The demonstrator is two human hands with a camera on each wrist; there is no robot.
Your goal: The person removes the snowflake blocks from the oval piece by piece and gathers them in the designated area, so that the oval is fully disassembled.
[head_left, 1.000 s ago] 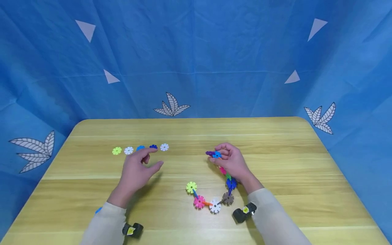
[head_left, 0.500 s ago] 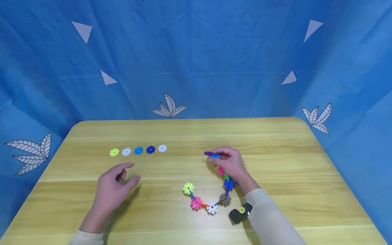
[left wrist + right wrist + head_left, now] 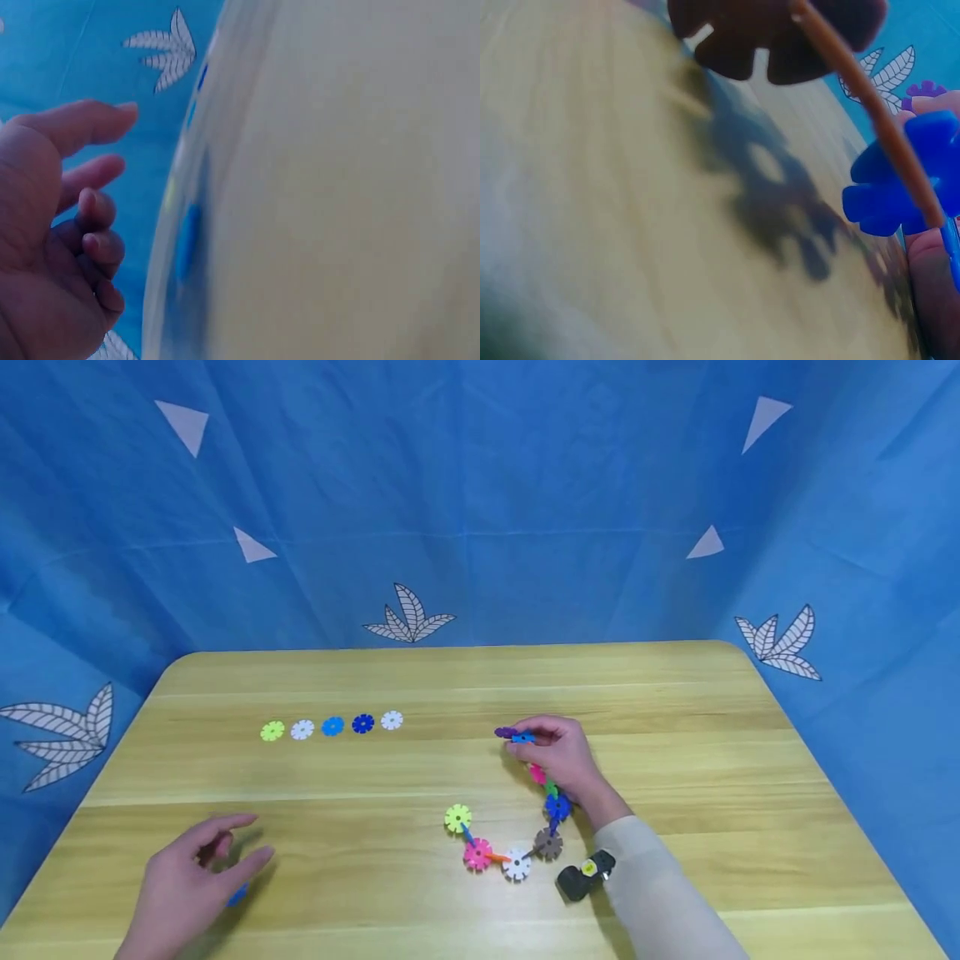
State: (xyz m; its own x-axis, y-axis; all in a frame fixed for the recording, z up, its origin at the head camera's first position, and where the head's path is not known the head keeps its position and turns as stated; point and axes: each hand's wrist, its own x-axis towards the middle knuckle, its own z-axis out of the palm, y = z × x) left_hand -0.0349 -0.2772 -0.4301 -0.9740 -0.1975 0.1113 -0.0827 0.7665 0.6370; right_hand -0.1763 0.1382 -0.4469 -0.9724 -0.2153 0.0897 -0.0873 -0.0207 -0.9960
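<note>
On the near left of the wooden table (image 3: 675, 710), the left hand (image 3: 191, 885) hovers with loosely curled fingers and holds nothing; a small blue piece (image 3: 237, 894) lies just under its fingertips. The head view alone shows the whole layout. The left wrist view gives only the hand's relaxed fingers (image 3: 90, 124) against a blurred table edge, with a blue smear that may be that piece. The right wrist view shows the chain from underneath, which the head view cannot: a brown disc (image 3: 776, 34) and a blue disc (image 3: 904, 180) stand off the tabletop on a thin orange rod (image 3: 862, 97), casting a dark shadow on the wood.

Right of centre, the right hand (image 3: 558, 756) pinches the far end of a chain of snowflake discs (image 3: 517, 852), thumb and fingers curled round a light blue disc (image 3: 522, 737) with a purple one (image 3: 506, 732) beside it. From the hand the chain curves near and left: pink, green, dark blue, brown, white, pink, ending in a yellow-green disc (image 3: 457, 817). The discs are flat, notched round the rim and slotted together.

Further away on the left, a row of five loose discs (image 3: 332, 725) lies flat: yellow-green, white, blue, dark blue, white, each just apart. A blue cloth backdrop (image 3: 480, 485) with white leaf and triangle prints stands behind and beside the table.
</note>
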